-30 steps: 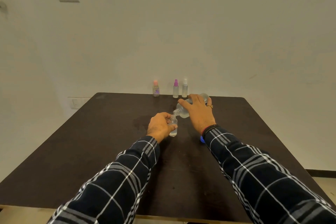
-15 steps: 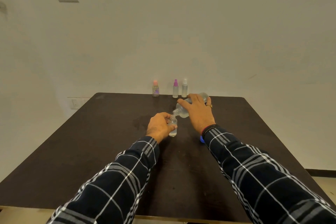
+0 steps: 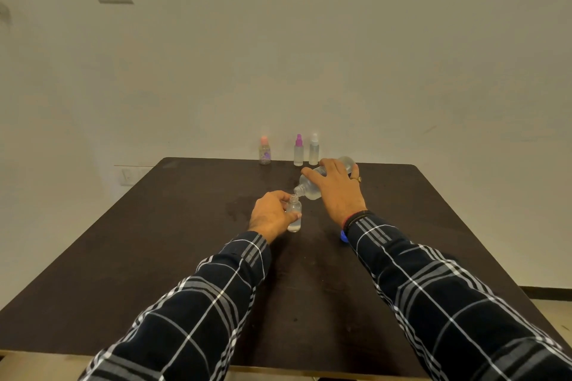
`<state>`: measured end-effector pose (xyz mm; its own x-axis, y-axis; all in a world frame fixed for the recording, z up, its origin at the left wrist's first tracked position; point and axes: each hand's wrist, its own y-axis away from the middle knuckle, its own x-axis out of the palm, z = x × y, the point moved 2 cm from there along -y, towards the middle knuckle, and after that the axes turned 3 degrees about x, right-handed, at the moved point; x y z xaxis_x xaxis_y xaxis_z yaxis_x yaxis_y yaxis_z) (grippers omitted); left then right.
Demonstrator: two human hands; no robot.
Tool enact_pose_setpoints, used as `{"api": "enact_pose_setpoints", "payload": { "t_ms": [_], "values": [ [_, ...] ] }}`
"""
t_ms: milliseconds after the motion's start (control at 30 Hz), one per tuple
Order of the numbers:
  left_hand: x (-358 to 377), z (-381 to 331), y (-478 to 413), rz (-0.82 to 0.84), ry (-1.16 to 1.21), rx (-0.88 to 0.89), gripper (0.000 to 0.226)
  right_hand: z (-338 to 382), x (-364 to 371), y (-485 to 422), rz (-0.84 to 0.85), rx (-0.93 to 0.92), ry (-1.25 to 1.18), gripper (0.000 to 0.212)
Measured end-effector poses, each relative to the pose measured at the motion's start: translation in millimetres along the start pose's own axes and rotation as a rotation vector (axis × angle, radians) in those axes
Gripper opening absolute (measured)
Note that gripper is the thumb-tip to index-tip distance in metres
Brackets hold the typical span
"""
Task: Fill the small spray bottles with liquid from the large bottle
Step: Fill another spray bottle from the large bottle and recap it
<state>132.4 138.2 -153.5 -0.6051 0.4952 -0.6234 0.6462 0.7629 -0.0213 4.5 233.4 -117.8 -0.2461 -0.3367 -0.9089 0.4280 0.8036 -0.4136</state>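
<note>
A small clear bottle (image 3: 294, 216) stands uncapped on the dark table (image 3: 154, 257), and my left hand (image 3: 271, 216) grips it from the left. My right hand (image 3: 337, 192) holds the large clear bottle (image 3: 309, 188) tilted almost flat, its open neck just above the small bottle's mouth. Some clear liquid shows in both bottles. Three capped small spray bottles stand at the table's far edge: one with a pink cap (image 3: 265, 151), one with a purple cap (image 3: 298, 151), one with a white cap (image 3: 314, 150).
A blue cap (image 3: 343, 236) lies on the table, partly hidden under my right wrist. A faint wet patch (image 3: 238, 206) marks the tabletop left of my left hand. A pale wall rises right behind the table.
Almost nothing has moved; the large bottle stays tilted over the small one, with both hands in the same places.
</note>
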Motion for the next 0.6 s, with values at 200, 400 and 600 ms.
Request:
{"api": "enact_pose_setpoints", "payload": {
  "t_ms": [200, 400, 600],
  "values": [
    [0.3, 0.8, -1.0, -0.004, -0.008, 0.004, 0.050, -0.1, -0.1, -0.4, -0.008, -0.002, 0.010, 0.069],
    [0.9, 1.9, -2.6, -0.009, -0.010, 0.010, 0.050, 0.3, 1.3, -1.1, -0.011, 0.000, 0.020, 0.069],
    [1.0, 2.4, -3.8, 0.001, -0.004, -0.005, 0.050, 0.1, 2.0, -0.5, -0.023, 0.001, 0.016, 0.066]
  ]
}}
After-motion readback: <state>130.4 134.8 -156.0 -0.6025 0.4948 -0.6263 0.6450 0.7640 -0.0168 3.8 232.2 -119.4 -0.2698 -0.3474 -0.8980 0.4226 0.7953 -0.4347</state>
